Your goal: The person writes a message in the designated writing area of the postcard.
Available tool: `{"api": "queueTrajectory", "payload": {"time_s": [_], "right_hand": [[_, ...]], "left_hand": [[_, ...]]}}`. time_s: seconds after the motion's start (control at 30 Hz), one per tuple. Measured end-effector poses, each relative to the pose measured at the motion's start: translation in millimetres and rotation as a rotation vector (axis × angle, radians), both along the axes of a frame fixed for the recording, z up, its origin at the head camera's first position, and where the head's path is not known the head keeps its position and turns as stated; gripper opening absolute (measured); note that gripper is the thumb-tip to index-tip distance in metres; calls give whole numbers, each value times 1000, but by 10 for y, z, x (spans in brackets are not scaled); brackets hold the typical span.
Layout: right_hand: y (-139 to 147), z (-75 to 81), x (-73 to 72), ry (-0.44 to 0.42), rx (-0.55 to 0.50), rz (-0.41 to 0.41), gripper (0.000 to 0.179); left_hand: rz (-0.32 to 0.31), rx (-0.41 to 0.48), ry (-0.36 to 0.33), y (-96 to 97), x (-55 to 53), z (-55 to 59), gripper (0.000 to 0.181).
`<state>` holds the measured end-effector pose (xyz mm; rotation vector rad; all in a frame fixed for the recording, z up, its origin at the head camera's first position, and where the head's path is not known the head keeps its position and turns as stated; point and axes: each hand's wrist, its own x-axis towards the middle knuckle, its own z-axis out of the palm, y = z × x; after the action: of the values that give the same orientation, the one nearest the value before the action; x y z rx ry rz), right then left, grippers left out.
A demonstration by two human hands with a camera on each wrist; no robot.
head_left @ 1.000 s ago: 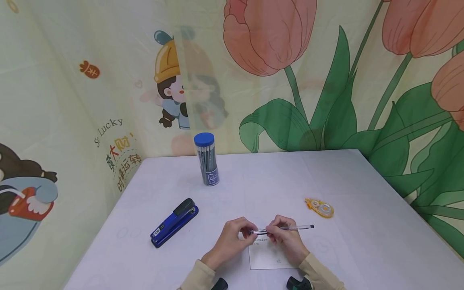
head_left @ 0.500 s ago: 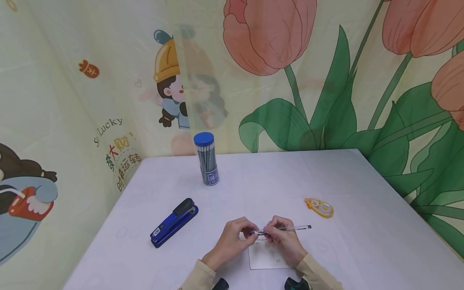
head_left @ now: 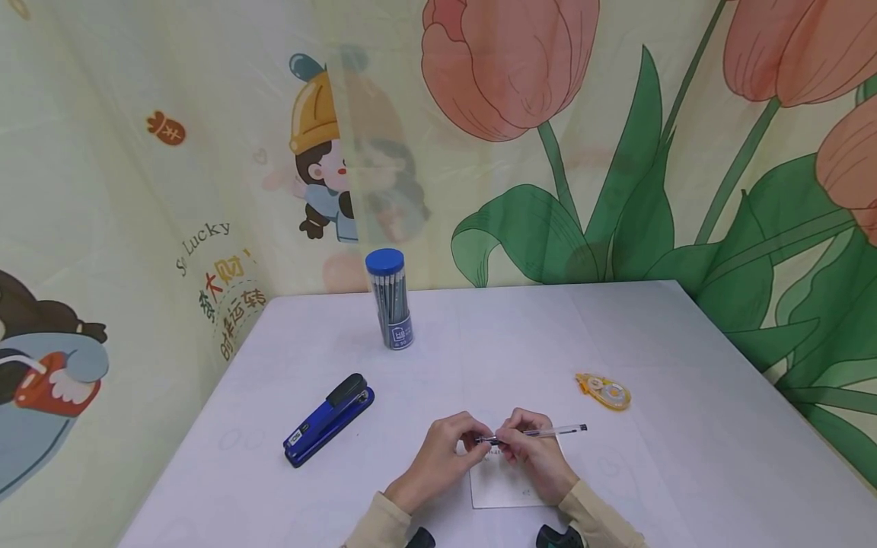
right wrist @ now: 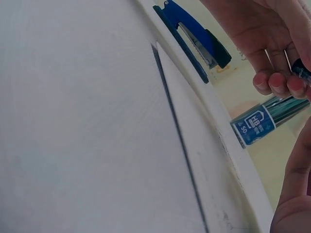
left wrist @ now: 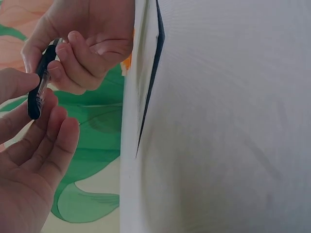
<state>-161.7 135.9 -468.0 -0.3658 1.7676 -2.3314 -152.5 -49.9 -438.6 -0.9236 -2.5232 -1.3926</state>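
A slim pen (head_left: 569, 429) with a clear barrel and a dark end is held crosswise between both hands, above a white booklet or pad (head_left: 503, 487). My left hand (head_left: 438, 457) pinches the pen's dark left end between thumb and fingers. Close beside it, my right hand (head_left: 537, 455) pinches the barrel, and the clear tail sticks out to the right. The left wrist view shows the dark part of the pen (left wrist: 35, 99) between the left thumb and fingertips. Fingers hide much of the pen's middle. Printed text on the booklet is partly covered by the hands.
A blue stapler (head_left: 329, 420) lies on the white table (head_left: 226, 487) to the left. Behind it stands a blue-lidded tub of pencils (head_left: 390, 301). An orange correction tape (head_left: 604, 392) lies to the right. Printed curtains (head_left: 548, 183) hang behind the table.
My right hand has shifted slightly left towards the left hand, and the pen's tail has moved left with it. The left hand stays nearly in place. The objects on the table are unmoved.
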Motion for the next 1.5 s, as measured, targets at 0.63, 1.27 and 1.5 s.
{"api": "queueTrajectory", "payload": {"time_s": [0.63, 1.27, 1.5], "right_hand": [[1, 19, 12, -24, -4, 17, 23], [32, -1, 42, 17, -94, 3, 19], [43, 20, 54, 5, -102, -50, 20]], "left_hand": [[30, 21, 88, -27, 7, -17, 9], [70, 22, 52, -126, 26, 2, 9], [92, 15, 48, -141, 16, 9, 9]]}}
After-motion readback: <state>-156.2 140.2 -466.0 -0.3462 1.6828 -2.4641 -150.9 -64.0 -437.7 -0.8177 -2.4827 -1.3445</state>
